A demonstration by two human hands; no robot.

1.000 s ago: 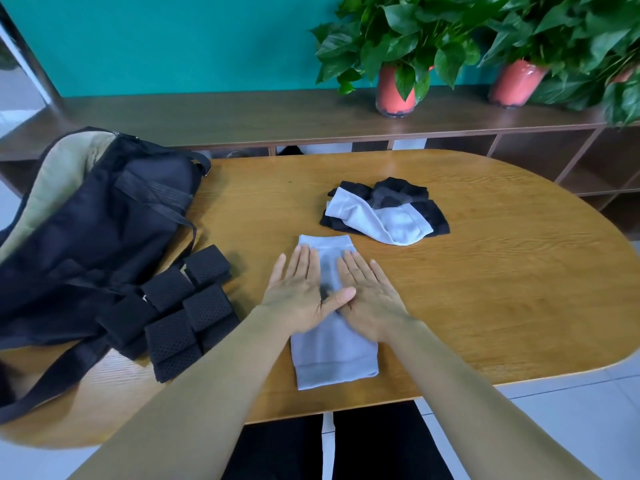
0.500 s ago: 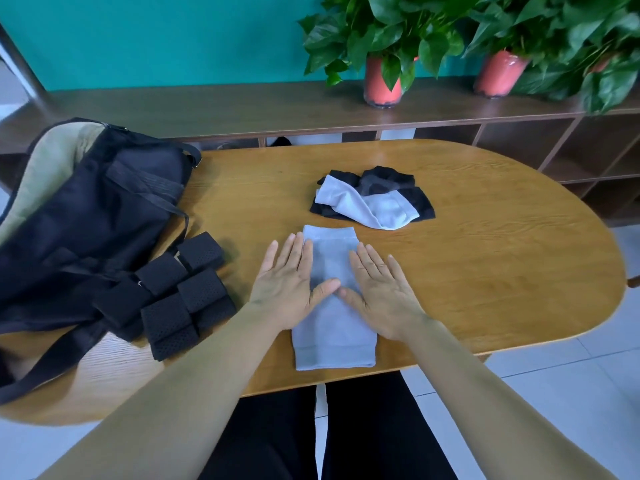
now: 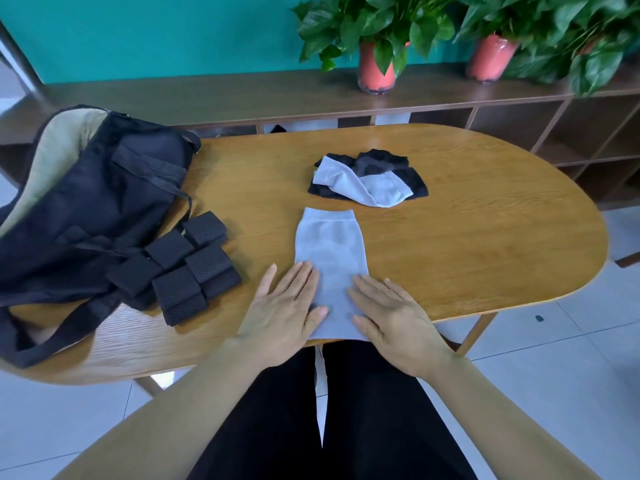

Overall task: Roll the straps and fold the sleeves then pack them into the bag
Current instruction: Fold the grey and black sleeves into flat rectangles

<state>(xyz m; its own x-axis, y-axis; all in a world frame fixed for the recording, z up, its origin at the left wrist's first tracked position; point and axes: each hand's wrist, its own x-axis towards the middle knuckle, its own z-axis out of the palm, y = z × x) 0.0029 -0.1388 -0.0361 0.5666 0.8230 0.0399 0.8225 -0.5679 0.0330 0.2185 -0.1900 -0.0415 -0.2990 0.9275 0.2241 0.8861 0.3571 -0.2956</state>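
The left hand (image 3: 282, 306) and right hand (image 3: 391, 315) have slid to the near end of the grey sleeve (image 3: 329, 244), flat, gripping nothing; smoothed, it looks ready to fold.

On the table (image 3: 485, 237), rolled straps (image 3: 183, 268) lie between the bag (image 3: 86, 209) at left and a flat sleeve (image 3: 329, 251).

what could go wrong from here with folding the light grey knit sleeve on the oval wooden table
The light grey knit sleeve has its near end at the oval wooden table's near edge; it could slide onto the lap when the left hand and right hand lift.
Both hands only press flat on it, so a fold might go crooked.
The rolled black mesh straps lie right beside the black fabric bag; dragging the bag could scatter them.
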